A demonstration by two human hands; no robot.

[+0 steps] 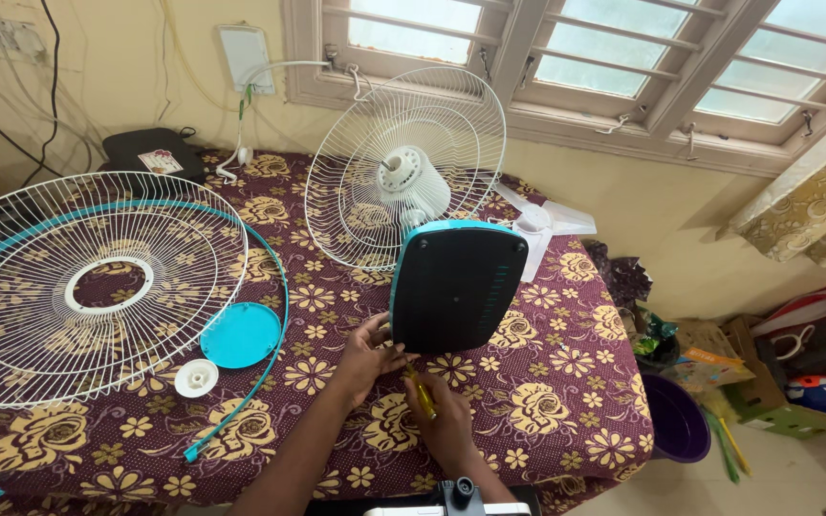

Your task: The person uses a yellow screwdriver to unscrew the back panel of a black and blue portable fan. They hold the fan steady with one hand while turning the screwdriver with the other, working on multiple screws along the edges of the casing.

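On the table (566, 401), spread with a maroon cloth of yellow flowers, the far left holds a white wire fan guard (88, 277) lying flat, with a teal rim band (274, 315) looping loosely round its right side. Just beside that band lie a teal round cap (240, 334) and, nearer the person, a small white knob (196, 377), the two close but apart. Right of these comes the left hand (365, 358), its fingers curled against the lower left edge of the fan base (456, 287), a dark panel with a teal border that is tipped up on edge, its underside facing the person and its long axis running upward and slightly away. The right hand (446, 420) sits just below that base, closed around a yellow-handled screwdriver (423, 394) whose tip points up toward the base's lower edge; the left hand is the one in contact, the right lying just under it. Behind the base stands the rear guard with the white motor (408, 177), upright, and to its right the white fan blade (542, 222) rests on the cloth. Off the table's right edge, on the floor, a purple tub (676, 420) shows nothing inside that I can make out.
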